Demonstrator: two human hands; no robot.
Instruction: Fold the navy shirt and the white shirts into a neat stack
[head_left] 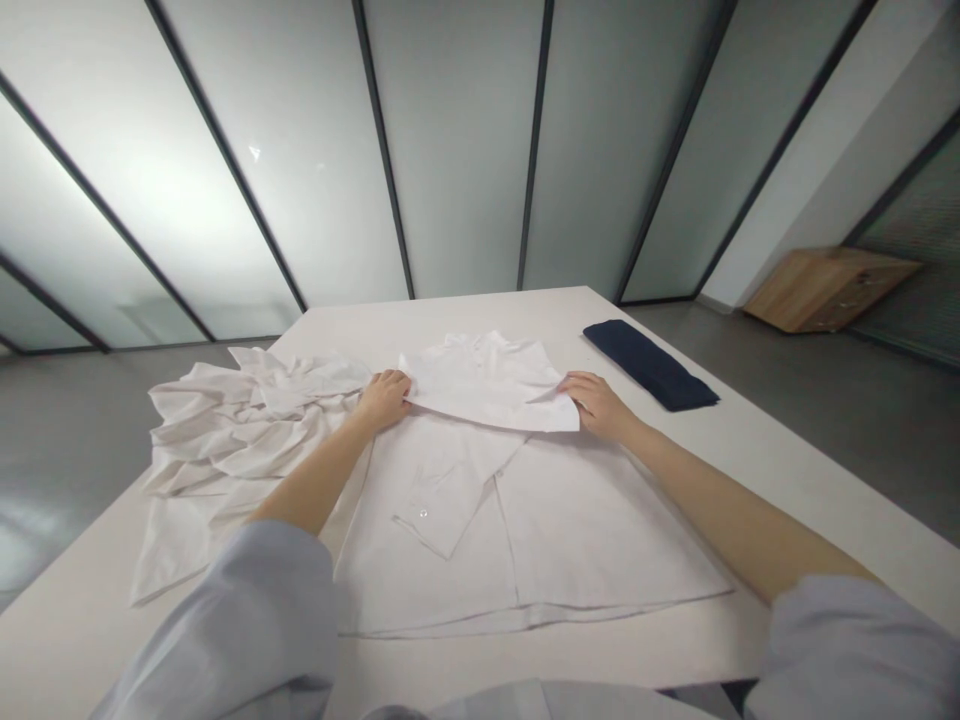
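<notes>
A white long-sleeved shirt [600, 520] lies spread on the table, its hem toward me. One sleeve [442, 495] is laid diagonally across it, with a small button near the cuff. Over the far part sits a raised white cloth panel [480, 390]; whether it belongs to the same shirt I cannot tell. My left hand [386, 398] is closed on the panel's left corner. Across from it, my right hand [596, 404] pinches the right side near its corner. The panel's near edge is lifted slightly between both hands. Some fingertips are hidden under the cloth.
A crumpled heap of white cloth [247, 420] lies on the left of the white table [795, 470]. At the far right is a folded dark navy cloth [649, 365]. Frosted glass panels [465, 150] stand behind, and a wooden cabinet [825, 290] at the right.
</notes>
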